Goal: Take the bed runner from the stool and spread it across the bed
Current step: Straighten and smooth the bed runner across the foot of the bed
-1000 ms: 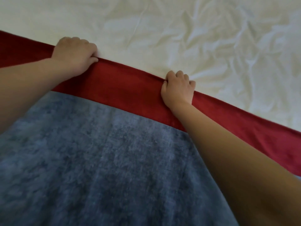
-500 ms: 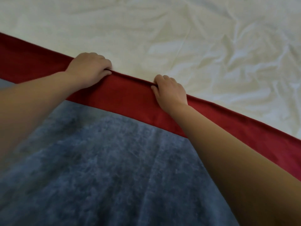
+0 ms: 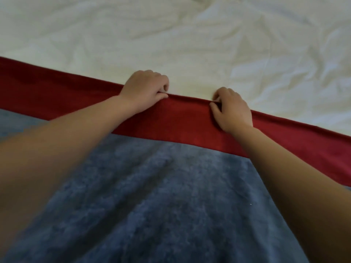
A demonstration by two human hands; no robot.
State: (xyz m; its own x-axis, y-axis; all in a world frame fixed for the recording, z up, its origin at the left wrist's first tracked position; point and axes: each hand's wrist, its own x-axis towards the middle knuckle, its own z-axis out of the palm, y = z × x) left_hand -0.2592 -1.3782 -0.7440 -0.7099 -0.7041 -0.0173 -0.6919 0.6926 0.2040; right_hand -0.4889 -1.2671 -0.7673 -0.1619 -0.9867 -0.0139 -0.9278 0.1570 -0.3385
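The bed runner (image 3: 186, 122) lies across the bed, a blue-grey plush panel with a dark red border along its far edge. My left hand (image 3: 146, 90) pinches that red edge between thumb and curled fingers. A short way to its right, my right hand (image 3: 231, 109) pinches the same edge. Both forearms reach forward over the blue part of the runner. Beyond the red border spreads the bed's wrinkled white sheet (image 3: 190, 44).
The red border runs slantwise from the upper left to the lower right of the view. Shallow folds cross the blue-grey panel between my arms. The stool is out of sight.
Both hands have slid along the red edge and drawn closer together, still pinching it. New folds have formed in the blue panel.
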